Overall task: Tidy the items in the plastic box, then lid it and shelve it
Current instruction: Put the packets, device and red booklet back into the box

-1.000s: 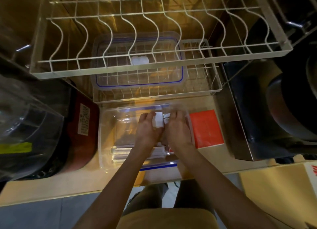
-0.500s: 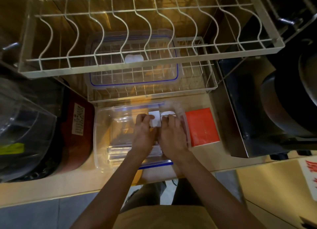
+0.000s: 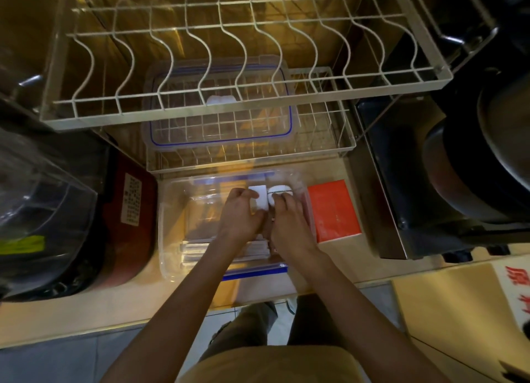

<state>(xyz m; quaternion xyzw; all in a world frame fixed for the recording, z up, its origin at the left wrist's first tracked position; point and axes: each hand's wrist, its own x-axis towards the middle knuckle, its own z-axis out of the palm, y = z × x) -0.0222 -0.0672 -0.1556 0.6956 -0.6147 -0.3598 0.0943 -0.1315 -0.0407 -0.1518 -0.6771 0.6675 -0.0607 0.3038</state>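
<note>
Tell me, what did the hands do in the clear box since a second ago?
A round white case has come into view beside the white block at the far end of the plastic box. The left hand still holds the block; the right hand now rests its fingers on the case. The lid on the rack and the orange box stayed put.

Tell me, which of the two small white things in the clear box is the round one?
The round white item, under the right hand, nearest the orange box. The white block beside it, gripped by the left hand, is flat-sided and rectangular.

Dim warm light, soft blur, bowed edges
</note>
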